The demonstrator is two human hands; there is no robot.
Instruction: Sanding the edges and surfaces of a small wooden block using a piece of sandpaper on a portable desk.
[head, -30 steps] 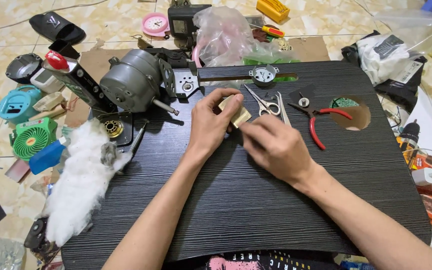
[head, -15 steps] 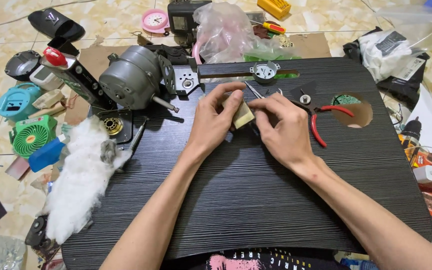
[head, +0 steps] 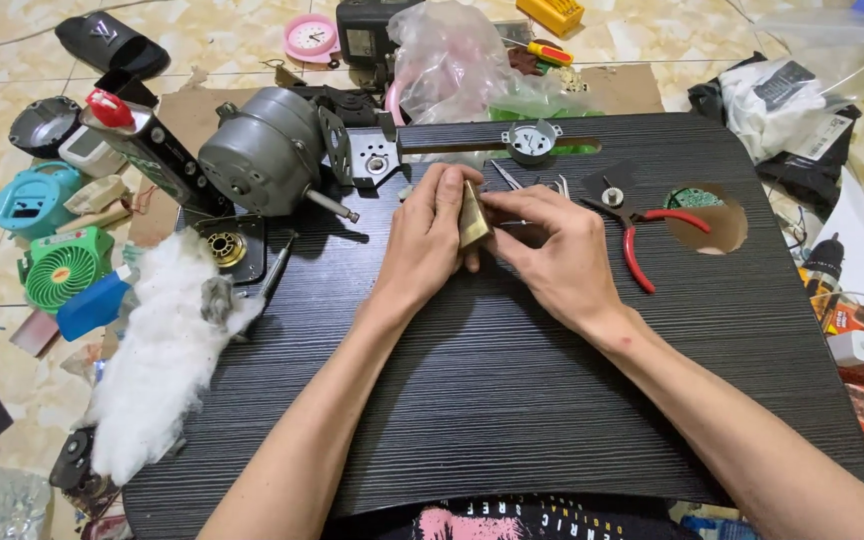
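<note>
My left hand [head: 430, 238] grips a small tan, flat, block-shaped piece [head: 472, 214] above the far half of the black lap table [head: 512, 380]. My right hand [head: 552, 252] meets it from the right, thumb and forefinger pinching the piece's upper edge. Both hands hide most of the piece. Scissors or tweezers [head: 512, 178] lie just beyond my fingers. Red-handled pliers [head: 634, 228] rest to the right of my right hand.
A grey electric motor [head: 264, 150] with a shaft lies at the table's far left, beside a spray can [head: 152, 150]. White stuffing [head: 157, 350] hangs over the left edge. A green mini fan [head: 62, 268], a plastic bag [head: 452, 55] and clutter cover the floor around.
Both hands have drawn closer together and shifted slightly to the far side, turning the tan piece upright. My right hand now covers the scissors it lay beside before.
</note>
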